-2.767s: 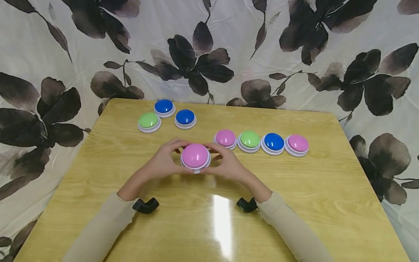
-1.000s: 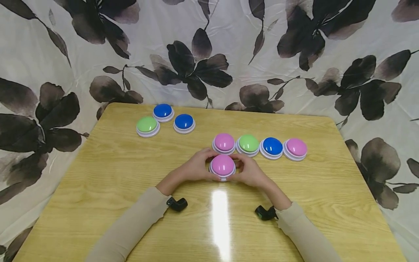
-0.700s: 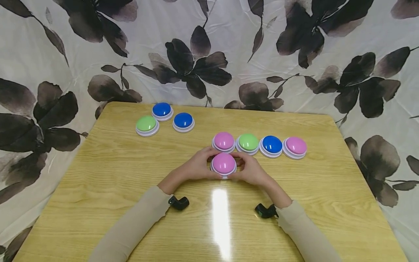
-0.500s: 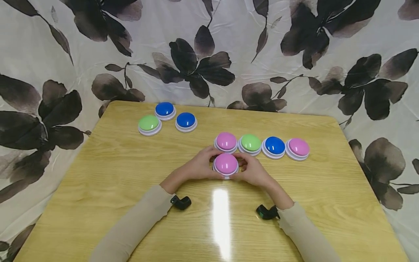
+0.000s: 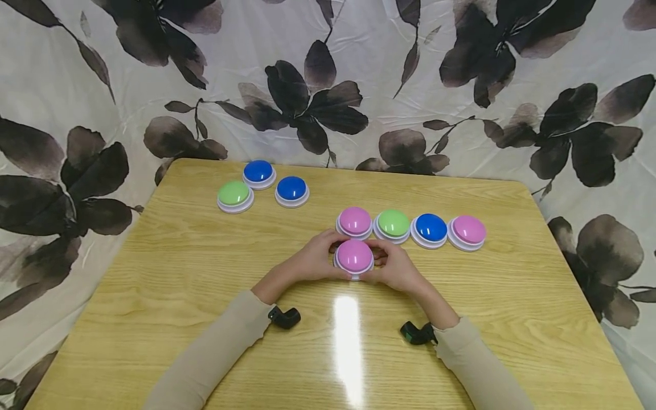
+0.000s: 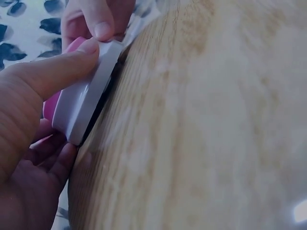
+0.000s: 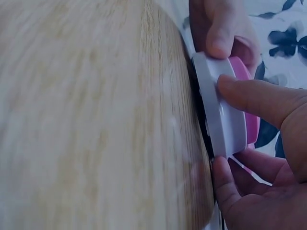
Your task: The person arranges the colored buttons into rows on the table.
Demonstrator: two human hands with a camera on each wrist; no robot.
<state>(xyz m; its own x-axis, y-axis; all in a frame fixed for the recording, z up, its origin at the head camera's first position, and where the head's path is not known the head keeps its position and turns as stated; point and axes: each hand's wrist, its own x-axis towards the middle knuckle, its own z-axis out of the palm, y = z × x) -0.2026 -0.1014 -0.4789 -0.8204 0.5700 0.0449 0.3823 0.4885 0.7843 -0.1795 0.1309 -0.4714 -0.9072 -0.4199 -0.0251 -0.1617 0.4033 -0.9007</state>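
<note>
Between both hands sits a pink push button with a white base, low against the table just in front of the row. My left hand grips its left side, thumb on the near edge and fingers round the far side. On the right side my right hand holds it the same way. In both wrist views the thumbs press the white base, close to the wood. Directly behind it is another pink button, followed rightward by a green one, a blue one and a pink one.
At the back left of the wooden table stand a green button and two blue buttons, one farther back and one to the right. A floral cloth hangs behind the table.
Both hands have carried the held pink button rightward, from left of the row to just in front of its leftmost pink button. Over the last half second they stay nearly still.
</note>
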